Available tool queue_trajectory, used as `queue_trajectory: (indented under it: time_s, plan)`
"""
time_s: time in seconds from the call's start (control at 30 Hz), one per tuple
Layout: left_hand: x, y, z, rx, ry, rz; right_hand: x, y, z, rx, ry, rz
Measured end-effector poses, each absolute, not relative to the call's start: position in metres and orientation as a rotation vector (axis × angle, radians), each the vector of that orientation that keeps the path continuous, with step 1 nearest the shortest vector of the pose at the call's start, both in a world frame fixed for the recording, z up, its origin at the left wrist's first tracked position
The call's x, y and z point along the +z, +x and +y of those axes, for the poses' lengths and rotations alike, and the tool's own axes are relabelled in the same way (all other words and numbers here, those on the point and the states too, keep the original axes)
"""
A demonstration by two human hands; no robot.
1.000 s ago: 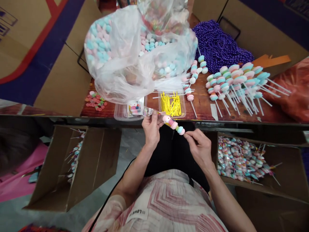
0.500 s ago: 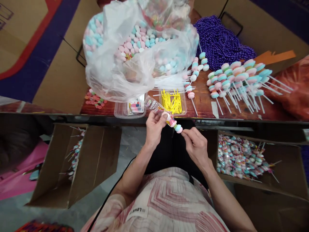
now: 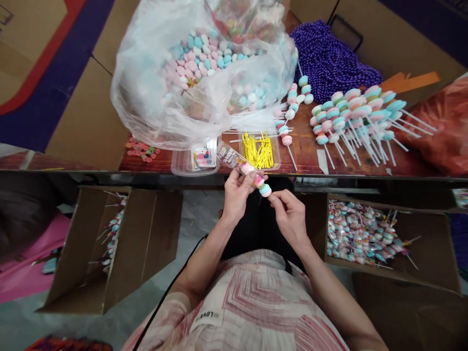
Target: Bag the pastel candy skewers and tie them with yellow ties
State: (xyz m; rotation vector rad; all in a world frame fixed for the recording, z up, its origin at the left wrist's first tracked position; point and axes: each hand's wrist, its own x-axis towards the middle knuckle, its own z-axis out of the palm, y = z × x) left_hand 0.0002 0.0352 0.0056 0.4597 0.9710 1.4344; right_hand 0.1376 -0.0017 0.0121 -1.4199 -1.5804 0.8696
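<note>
A marshmallow skewer [image 3: 264,189] in pink, white, green and blue slants between my hands, its upper end inside a clear printed wrapper [image 3: 229,155]. My left hand [image 3: 237,190] is closed around the wrapper and the candy within it. With thumb and fingers pinched, my right hand [image 3: 288,209] grips the lower end of the skewer; the stick itself is mostly hidden by the fingers. Just beyond my hands, yellow twist ties [image 3: 258,150] fill a clear tray, and printed wrappers [image 3: 204,157] lie in another clear tray to its left.
A large plastic bag of candies [image 3: 197,58] stands at the back. Many unwrapped skewers [image 3: 360,114] lie on the table's right, near purple cord [image 3: 329,63]. Cardboard boxes with wrapped skewers stand below, left [image 3: 142,243] and right [image 3: 420,243]. Red gummy rings [image 3: 142,149] lie at left.
The skewer sits deeper in the wrapper, and my right hand has moved left and closer to my left hand. The whole view has shifted slightly.
</note>
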Motion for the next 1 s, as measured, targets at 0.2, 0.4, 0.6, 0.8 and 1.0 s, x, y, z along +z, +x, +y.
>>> queue_trajectory:
  time_s: [0.2,0.4,0.6,0.8,1.0]
  plan:
    - [0.005,-0.003,0.036,1.462,0.416,0.939,0.014,0.14,-0.004,0.975,-1.448,-1.52]
    - [-0.001,0.0,0.033,1.443,0.392,0.914,0.011,0.144,0.0,1.763,-1.365,-0.906]
    - [-0.003,0.005,0.027,1.432,0.466,0.928,0.006,0.136,0.001,1.648,-1.396,-0.95]
    - [0.001,-0.002,0.029,1.395,0.503,0.912,0.008,0.137,-0.008,1.127,-1.466,-1.441]
    - [0.0,0.008,0.023,1.31,0.505,0.953,0.007,0.121,-0.007,1.1,-1.452,-1.338]
